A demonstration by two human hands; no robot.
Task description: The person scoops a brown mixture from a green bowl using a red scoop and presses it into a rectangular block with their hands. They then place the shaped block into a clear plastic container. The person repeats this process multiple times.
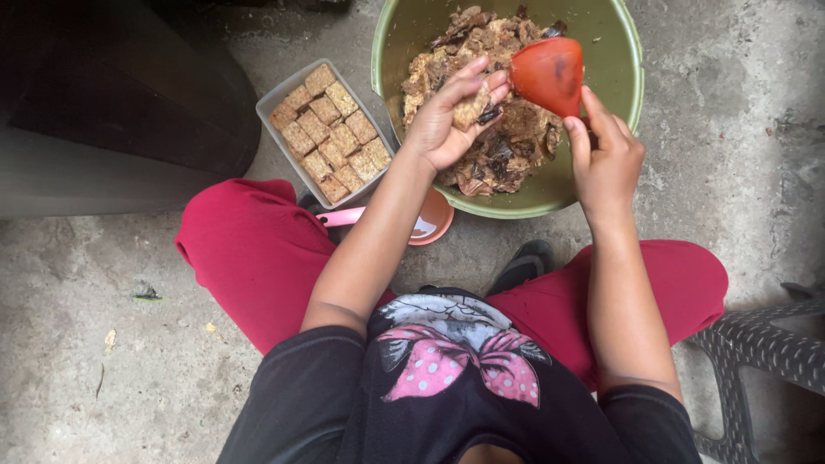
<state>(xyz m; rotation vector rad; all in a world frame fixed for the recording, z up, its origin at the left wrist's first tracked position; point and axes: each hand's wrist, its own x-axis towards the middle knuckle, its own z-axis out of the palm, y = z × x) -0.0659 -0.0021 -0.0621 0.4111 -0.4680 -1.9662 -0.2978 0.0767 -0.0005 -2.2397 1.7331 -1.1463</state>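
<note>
Nearby, tray of brown squares (329,131) beside green bowl (632,60).

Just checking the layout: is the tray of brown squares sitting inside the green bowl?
No, the grey tray of brown squares rests on the concrete floor beside the green bowl, outside its rim.

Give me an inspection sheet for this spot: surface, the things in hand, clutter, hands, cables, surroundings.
Surface: rough grey concrete floor, stained, with bits of debris.
Job's things: green bowl of brown mixed food; red scoop; brown lump; grey tray of brown squares.
Clutter: pink dish by the bowl, partly hidden.
Hands: left hand cups the lump over the bowl; right hand holds the scoop against it.
Cables: nothing seen.
Surroundings: dark container on the left; plastic stool on the right.
</note>
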